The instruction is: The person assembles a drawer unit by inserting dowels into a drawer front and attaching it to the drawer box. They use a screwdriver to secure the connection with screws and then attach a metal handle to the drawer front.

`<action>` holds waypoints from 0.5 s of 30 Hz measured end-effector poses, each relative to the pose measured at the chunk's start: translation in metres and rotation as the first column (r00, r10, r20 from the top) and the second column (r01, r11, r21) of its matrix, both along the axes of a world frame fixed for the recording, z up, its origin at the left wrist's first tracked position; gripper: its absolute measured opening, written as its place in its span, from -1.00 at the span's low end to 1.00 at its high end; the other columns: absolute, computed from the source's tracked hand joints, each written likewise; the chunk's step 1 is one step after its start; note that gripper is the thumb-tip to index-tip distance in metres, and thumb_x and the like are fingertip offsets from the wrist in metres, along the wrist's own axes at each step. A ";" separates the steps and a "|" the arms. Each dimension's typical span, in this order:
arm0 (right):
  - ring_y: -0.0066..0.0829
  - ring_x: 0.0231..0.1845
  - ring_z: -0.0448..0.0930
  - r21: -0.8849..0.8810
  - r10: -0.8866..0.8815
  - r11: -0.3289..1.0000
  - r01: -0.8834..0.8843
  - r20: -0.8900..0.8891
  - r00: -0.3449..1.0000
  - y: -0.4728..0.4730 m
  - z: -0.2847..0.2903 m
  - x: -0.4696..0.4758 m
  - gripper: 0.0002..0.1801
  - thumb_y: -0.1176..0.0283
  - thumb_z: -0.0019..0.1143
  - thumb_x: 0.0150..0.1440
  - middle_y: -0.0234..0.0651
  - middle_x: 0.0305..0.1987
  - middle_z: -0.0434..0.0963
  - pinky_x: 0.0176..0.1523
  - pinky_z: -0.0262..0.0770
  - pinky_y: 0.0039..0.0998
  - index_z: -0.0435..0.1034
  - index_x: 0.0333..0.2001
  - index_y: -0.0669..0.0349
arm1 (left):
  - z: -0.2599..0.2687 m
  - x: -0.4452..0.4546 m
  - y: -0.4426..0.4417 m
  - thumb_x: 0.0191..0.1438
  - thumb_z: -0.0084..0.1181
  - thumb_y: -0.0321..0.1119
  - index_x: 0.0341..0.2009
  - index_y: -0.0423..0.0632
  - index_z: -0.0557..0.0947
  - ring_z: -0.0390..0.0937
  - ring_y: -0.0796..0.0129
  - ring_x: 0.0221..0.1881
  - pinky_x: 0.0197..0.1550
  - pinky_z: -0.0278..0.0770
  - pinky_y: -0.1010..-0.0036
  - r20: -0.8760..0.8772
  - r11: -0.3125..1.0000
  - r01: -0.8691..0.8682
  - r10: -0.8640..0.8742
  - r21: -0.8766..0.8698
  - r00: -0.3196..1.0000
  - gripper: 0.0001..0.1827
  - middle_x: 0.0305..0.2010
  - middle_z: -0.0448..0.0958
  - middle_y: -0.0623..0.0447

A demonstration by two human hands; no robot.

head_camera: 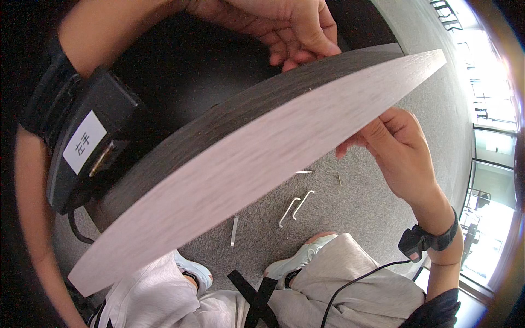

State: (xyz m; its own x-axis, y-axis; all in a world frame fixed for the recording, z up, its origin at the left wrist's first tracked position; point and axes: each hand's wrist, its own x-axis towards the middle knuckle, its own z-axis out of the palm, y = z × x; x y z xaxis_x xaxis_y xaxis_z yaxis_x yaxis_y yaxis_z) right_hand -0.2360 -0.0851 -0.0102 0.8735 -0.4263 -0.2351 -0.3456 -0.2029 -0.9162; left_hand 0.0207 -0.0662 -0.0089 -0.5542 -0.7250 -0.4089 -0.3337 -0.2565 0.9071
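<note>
A wood-grain board [254, 164] slants across the view, with a pale broad side and a dark side [229, 110] above it. Over the dark side, my left hand [299, 33] has its thumb and fingertips drawn together at the board's upper edge. Whether something small is between those fingers is hidden. My right hand [400, 151] is at the pale side's lower edge, its fingers bent and partly covered by the board. What the right fingertips touch cannot be seen. Behind the left hand lies a dark panel or cavity [197, 82], too dark to make out.
On the grey carpet [357, 217] lie two bent metal handles [289, 212], more metal pieces [234, 231] and a thin screw-like piece [339, 179]. My shoes [301, 254] flank them. A cable [348, 283] runs from the right wrist device [414, 242]. Bright windows [488, 238] line the right.
</note>
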 end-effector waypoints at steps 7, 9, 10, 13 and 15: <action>-0.35 -0.29 0.68 0.244 -0.048 0.968 0.057 -0.042 0.998 0.002 0.000 0.004 -0.56 0.23 -0.29 0.41 -0.01 -0.26 0.62 -0.31 0.59 -0.49 0.38 -0.07 0.46 | 0.019 -0.011 0.012 0.27 0.03 -0.25 -0.21 -0.27 0.56 0.48 0.39 -0.29 -0.18 0.45 0.54 0.133 0.993 -0.120 0.121 -0.016 0.984 -0.71 -0.35 0.52 0.02; -0.35 -0.29 0.68 0.302 -0.054 0.952 0.056 -0.017 0.998 0.000 -0.001 0.003 -0.55 0.23 -0.30 0.41 -0.01 -0.26 0.62 -0.30 0.59 -0.50 0.38 -0.07 0.46 | 0.019 -0.001 0.012 0.29 -0.01 -0.24 -0.21 -0.28 0.56 0.48 0.38 -0.29 -0.18 0.45 0.53 0.014 0.995 -0.096 0.095 0.018 0.995 -0.69 -0.35 0.52 0.01; -0.35 -0.28 0.68 0.359 -0.061 0.932 0.054 0.008 0.998 -0.001 -0.002 0.003 -0.55 0.22 -0.31 0.41 -0.01 -0.25 0.62 -0.30 0.59 -0.50 0.38 -0.07 0.46 | 0.018 0.004 0.012 0.31 -0.06 -0.23 -0.20 -0.29 0.56 0.48 0.37 -0.29 -0.18 0.46 0.52 -0.105 0.997 -0.067 0.072 0.049 0.992 -0.67 -0.34 0.51 0.00; -0.34 -0.28 0.68 0.446 -0.072 0.894 0.042 0.051 0.996 -0.002 -0.004 0.002 -0.57 0.26 -0.31 0.41 0.01 -0.26 0.61 -0.30 0.59 -0.51 0.37 -0.06 0.47 | 0.010 0.006 0.012 0.33 -0.12 -0.21 -0.22 -0.28 0.56 0.48 0.37 -0.30 -0.22 0.46 0.51 -0.024 0.999 0.024 -0.024 -0.036 0.999 -0.65 -0.35 0.51 0.00; -0.32 -0.27 0.68 0.468 -0.083 0.882 0.054 0.041 0.996 -0.002 -0.004 0.003 -0.60 0.30 -0.32 0.41 0.04 -0.24 0.60 -0.28 0.60 -0.49 0.34 -0.03 0.48 | 0.013 0.007 0.003 0.32 -0.11 -0.23 -0.24 -0.26 0.56 0.47 0.37 -0.34 -0.25 0.43 0.51 -0.065 0.994 0.085 -0.080 0.075 0.995 -0.67 -0.37 0.50 0.01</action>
State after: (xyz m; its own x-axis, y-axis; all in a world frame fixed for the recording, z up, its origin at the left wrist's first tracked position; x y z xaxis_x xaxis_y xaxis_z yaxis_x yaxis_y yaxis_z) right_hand -0.2335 -0.0868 -0.0142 0.8644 -0.3389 -0.3714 -0.2866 0.2748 -0.9178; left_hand 0.0277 -0.0637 0.0043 -0.6370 -0.6431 -0.4251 -0.3004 -0.3008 0.9051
